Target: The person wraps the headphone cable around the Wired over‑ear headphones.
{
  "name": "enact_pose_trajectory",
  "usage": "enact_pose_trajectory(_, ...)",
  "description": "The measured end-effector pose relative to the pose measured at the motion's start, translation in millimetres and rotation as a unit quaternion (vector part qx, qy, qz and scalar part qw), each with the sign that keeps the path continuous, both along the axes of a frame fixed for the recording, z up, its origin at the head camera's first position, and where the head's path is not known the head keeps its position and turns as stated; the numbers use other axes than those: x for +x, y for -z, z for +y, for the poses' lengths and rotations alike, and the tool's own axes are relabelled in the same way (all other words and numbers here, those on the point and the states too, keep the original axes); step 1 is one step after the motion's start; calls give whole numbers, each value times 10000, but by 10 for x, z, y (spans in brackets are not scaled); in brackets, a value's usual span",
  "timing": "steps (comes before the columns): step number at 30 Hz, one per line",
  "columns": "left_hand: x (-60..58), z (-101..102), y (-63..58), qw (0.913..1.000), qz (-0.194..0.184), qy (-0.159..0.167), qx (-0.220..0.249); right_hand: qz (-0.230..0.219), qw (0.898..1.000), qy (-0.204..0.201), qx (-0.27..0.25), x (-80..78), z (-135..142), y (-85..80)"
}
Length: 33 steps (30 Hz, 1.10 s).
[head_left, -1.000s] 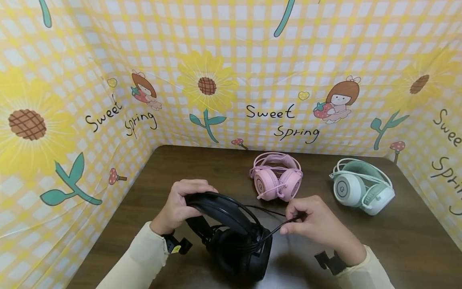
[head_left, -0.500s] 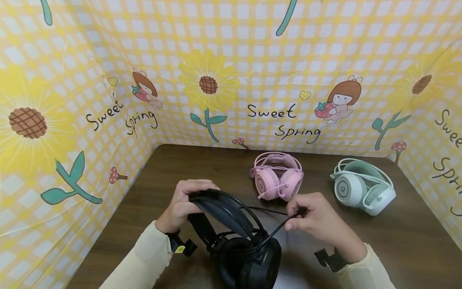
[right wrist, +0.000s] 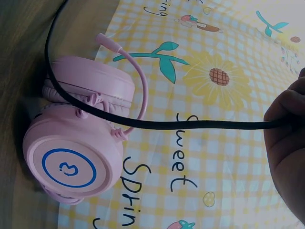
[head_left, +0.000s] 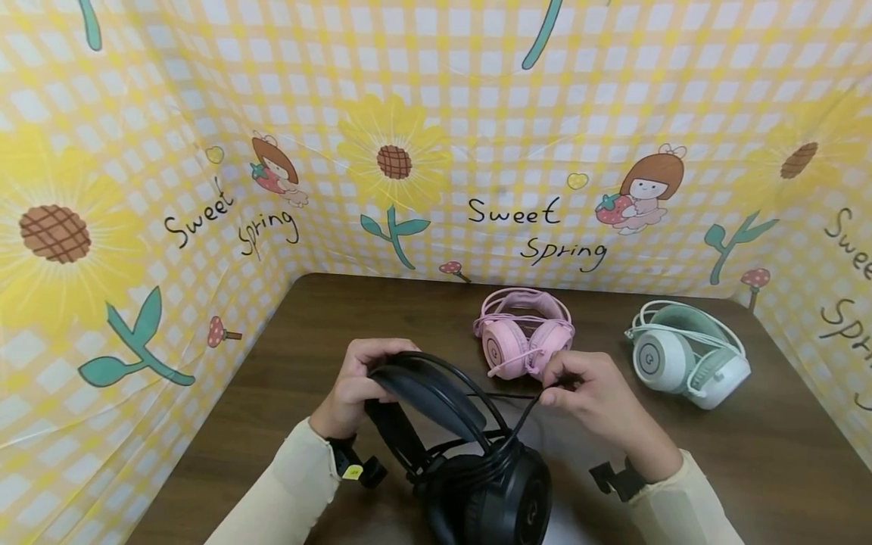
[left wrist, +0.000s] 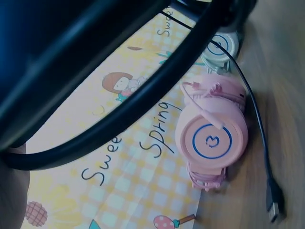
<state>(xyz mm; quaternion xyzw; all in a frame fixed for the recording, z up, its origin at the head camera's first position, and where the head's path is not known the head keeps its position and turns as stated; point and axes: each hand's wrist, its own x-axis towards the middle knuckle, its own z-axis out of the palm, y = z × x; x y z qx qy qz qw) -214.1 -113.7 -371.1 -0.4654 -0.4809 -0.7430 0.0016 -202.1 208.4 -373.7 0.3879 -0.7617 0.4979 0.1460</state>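
Note:
My left hand (head_left: 362, 390) grips the black headset (head_left: 436, 393) by one end of its padded headband. Its ear cups hang lower, toward the near side of the table, with loops of cable lying across them. The fingers of my right hand (head_left: 589, 397) pinch the black cable (head_left: 527, 412), which runs from the headset up to them. In the right wrist view the cable (right wrist: 167, 125) stretches straight out of the fist. A loose stretch ends in a USB plug (left wrist: 274, 205), seen over the table in the left wrist view.
Behind my right hand stands a pink headset (head_left: 524, 341) with its cable wrapped round it. Farther right lies a white and green headset (head_left: 688, 356). A yellow checked cloth (head_left: 477, 136) walls off the back and sides of the brown table (head_left: 327, 310).
The black headset and my left hand have shifted right and the ear cups have turned, so a round side faces right. My right hand has risen slightly, still pinching the cable.

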Motion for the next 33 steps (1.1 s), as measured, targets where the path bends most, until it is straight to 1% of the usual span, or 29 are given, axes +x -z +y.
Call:
enact_pose_trajectory(3, -14, 48, -37, 9998, -20, 111, 158, 67, 9999, 44, -76, -10, -5, 1)
enact_pose_trajectory(6, -30, 88, -84, 9995, -37, 127, 298, 136, 9998, 85, -132, -28, -6, 7)
enact_pose_trajectory(10, -42, 128, -142, 9990, -81, 93, 434, 119, 9996, 160, -185, -59, -7, 19)
enact_pose_trajectory(16, -50, 219, -216, 9958, -232, 399, 791, 66, 9992, 116, -377, -80, -50, 41)
enact_pose_trajectory(19, -60, 262, -242, 9949, -317, 360, 883, 77, 9990, 194, -398, -85, -81, 48)
enact_pose_trajectory(22, -78, 293, -242, 9933, -374, 347, 1037, 70, 9986, 211, -479, -104, -112, 66)
enact_pose_trajectory(25, -93, 316, -216, 9894, -465, 471, 1295, 47, 9980, 81, -629, -134, -137, 110)
enact_pose_trajectory(29, -108, 347, -185, 9825, -578, 695, 1629, -183, 9972, -27, -726, -173, -151, 179)
enact_pose_trajectory(32, -105, 369, -172, 9786, -686, 753, 1786, -306, 9967, -124, -738, -222, -153, 226)
enact_pose_trajectory(33, -100, 376, -168, 9777, -742, 734, 1823, -249, 9971, -162, -707, -247, -153, 244)
